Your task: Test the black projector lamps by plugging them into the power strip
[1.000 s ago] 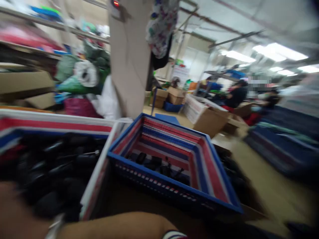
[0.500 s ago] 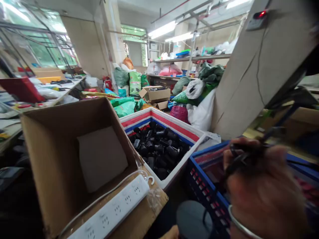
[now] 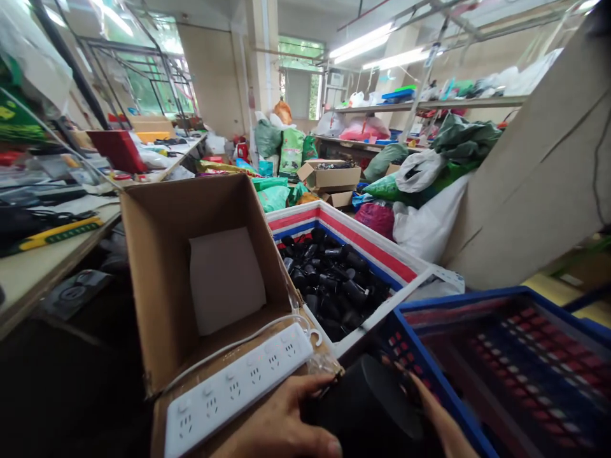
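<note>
A tall open brown cardboard box point(image 3: 191, 254) is standing at the left of centre with a pale sheet lying in its bottom, and beside it on the right a red, white and blue striped woven-plastic bin point(image 3: 363, 245) is sitting heaped with small black plastic parts point(image 3: 334, 280). Lower right, a blue plastic crate with a perforated wall point(image 3: 501, 356) is lying open. A long white multi-socket power strip point(image 3: 238, 381) is resting across the near flap of the cardboard box, its white cord curling up over the box edge. At the bottom edge of the view, just in front of the power strip and against the near corner of the blue crate, a dark rounded black object point(image 3: 367, 407) is sitting between the two hands. The left hand point(image 3: 286, 426) is lying against its left side, fingers point(image 3: 312, 383) stretched forward and only loosely curved, touching the object and just beside the end of the power strip. The right hand point(image 3: 442, 426) is pressing on its right side, fingers point(image 3: 420, 388) curving over the top; how tightly either hand is closing cannot be told, since the object is hiding the palms. At the far left a pale desk point(image 3: 28, 273) is carrying cables and tools.
</note>
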A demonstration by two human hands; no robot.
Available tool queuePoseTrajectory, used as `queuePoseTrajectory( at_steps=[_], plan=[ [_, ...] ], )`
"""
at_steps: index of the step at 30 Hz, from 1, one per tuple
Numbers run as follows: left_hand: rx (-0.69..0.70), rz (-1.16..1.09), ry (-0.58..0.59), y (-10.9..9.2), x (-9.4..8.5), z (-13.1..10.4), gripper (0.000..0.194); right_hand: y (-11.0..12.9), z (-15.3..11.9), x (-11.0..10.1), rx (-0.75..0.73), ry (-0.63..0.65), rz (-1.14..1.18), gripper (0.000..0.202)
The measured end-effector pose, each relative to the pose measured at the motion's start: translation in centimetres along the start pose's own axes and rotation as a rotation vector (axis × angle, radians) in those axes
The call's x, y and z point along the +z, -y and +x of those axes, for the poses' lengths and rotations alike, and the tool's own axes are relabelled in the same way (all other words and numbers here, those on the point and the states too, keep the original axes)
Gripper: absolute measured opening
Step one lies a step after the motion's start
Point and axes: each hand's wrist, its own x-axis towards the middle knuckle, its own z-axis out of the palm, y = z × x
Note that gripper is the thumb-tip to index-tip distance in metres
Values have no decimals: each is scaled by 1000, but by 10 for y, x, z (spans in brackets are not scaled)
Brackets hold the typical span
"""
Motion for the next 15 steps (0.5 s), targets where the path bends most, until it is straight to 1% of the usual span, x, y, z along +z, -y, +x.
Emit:
queuePoseTrajectory(
  at_steps=[1,2,4,7,10,12,14,15],
  plan=[
    [1,60,-36,1,0,0,76,-3,-4,8,20,46,25,68],
    [12,108,-63,2,0,0,76,-5,-7,15,45,56,44,63],
    [52,181,-125,5,0,-1,74,-9,-14,29,102,36,63,61],
    [92,337,-290,3,0,-6,60,-10,-19,50,116,-66,2,64],
    [106,476,-490,-2,-3,-11,51,-4,-20,71,129,-195,-55,69],
    [121,479,-587,-4,-8,-13,49,-2,-19,85,151,-215,-38,71],
    [128,443,-618,-6,-14,-15,47,-4,-20,98,136,-201,-35,72],
    [120,424,-613,-6,-18,-16,46,-6,-21,103,116,-201,-57,73]
  ],
)
